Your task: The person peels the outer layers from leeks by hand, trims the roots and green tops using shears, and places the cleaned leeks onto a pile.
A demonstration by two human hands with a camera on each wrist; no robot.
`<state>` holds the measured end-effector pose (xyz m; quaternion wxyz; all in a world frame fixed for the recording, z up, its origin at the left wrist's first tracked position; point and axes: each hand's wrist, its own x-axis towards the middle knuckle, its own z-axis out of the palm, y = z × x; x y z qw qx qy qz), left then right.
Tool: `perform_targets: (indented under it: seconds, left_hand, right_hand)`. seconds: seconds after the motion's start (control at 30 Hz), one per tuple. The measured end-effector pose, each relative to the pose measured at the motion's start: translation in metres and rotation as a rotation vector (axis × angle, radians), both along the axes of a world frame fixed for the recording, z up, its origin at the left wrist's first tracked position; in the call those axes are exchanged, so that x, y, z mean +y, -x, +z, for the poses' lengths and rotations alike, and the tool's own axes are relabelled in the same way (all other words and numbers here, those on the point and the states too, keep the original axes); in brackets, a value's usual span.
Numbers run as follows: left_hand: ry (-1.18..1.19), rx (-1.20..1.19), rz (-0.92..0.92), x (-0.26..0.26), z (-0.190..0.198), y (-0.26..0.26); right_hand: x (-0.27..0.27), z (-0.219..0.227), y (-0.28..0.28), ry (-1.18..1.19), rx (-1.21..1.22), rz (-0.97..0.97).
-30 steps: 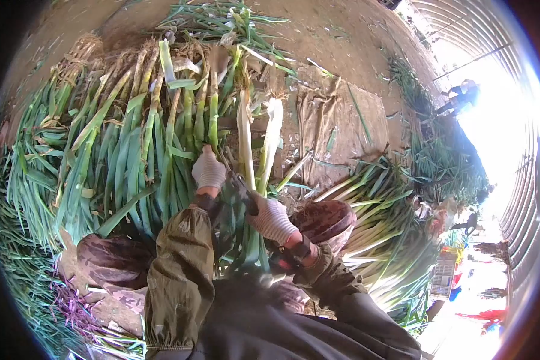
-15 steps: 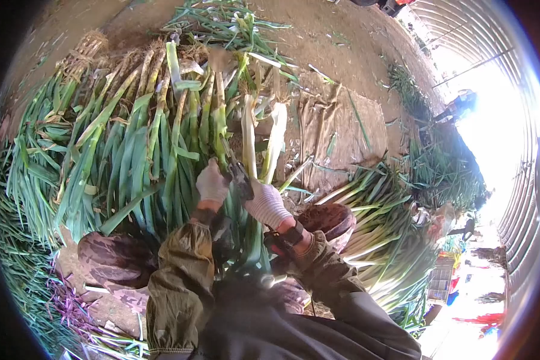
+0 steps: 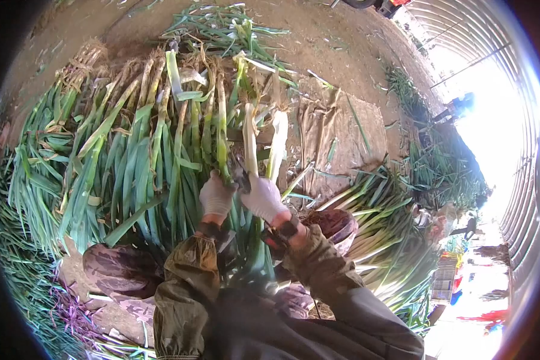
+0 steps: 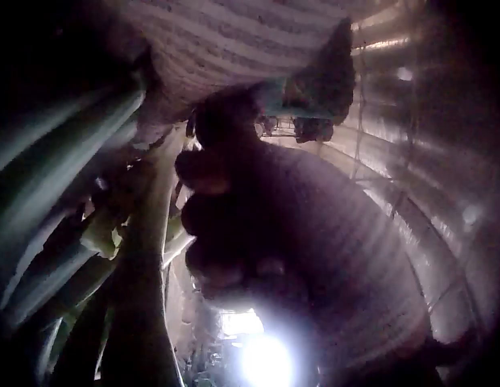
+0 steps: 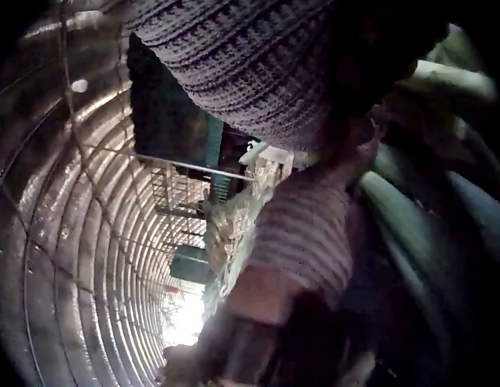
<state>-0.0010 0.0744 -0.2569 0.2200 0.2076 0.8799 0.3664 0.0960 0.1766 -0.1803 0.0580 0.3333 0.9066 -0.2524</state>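
In the head view my gloved left hand (image 3: 216,195) grips a long green leek (image 3: 222,120) whose root end points away from me. My gloved right hand (image 3: 264,197), close beside it, holds a dark blow gun (image 3: 241,180) with its thin tip near that stalk. Two pale, stripped leeks (image 3: 277,141) lie just right of the gun. To the left is a thick row of unstripped leeks (image 3: 126,156) with brown roots. The left wrist view is dark: the curled fingers (image 4: 209,242) of the right hand show next to a stalk, and the gun is mostly hidden.
My camouflage-covered knees (image 3: 333,227) flank the work. On the right lies a fanned pile of pale-stemmed leeks (image 3: 372,228). A brown cloth (image 3: 342,132) covers the ground ahead, with leaf scraps (image 3: 234,30) beyond it. A ribbed curved wall (image 3: 522,180) runs along the far right.
Both hands have moved slightly lower, staying close together; the left hand's grip is further down the leek. The brown blur at its root end has gone, and the root now shows sharply.
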Motion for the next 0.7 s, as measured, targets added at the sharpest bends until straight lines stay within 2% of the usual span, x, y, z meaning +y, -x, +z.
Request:
perform_targets:
  seconds: [0.07,0.1,0.13,0.2,0.23,0.27,0.37,0.47,0.7]
  left_hand:
    - [0.02,-0.02,0.007,0.002,0.0,0.0]
    - [-0.097,-0.112,0.04,0.005,-0.025,0.002]
    - [-0.212,-0.203,0.068,0.01,-0.07,0.006]
    - [-0.194,-0.201,0.063,0.013,-0.069,0.003]
    - [-0.06,-0.106,0.03,0.01,-0.02,-0.002]
    - [0.073,-0.009,0.001,0.009,0.009,-0.003]
    - [0.09,-0.002,-0.027,0.008,-0.005,-0.004]
    - [-0.033,-0.009,-0.012,0.006,-0.013,-0.004]
    - [-0.112,0.021,-0.045,0.002,-0.005,-0.005]
  right_hand:
    - [-0.01,0.001,-0.018,0.013,-0.096,0.034]
    - [-0.016,0.008,-0.025,0.021,-0.13,0.038]
    - [-0.019,0.012,-0.03,0.03,-0.162,0.037]
    - [-0.015,0.0,-0.032,0.001,-0.149,0.014]
    - [-0.011,-0.005,-0.026,-0.014,-0.15,0.004]
    - [-0.006,-0.007,-0.019,-0.028,-0.149,-0.003]
    - [0.009,-0.002,0.01,-0.056,-0.161,0.01]
    - [0.028,-0.009,0.035,-0.077,-0.134,0.012]
    - [0.054,-0.017,0.086,-0.097,-0.024,-0.022]
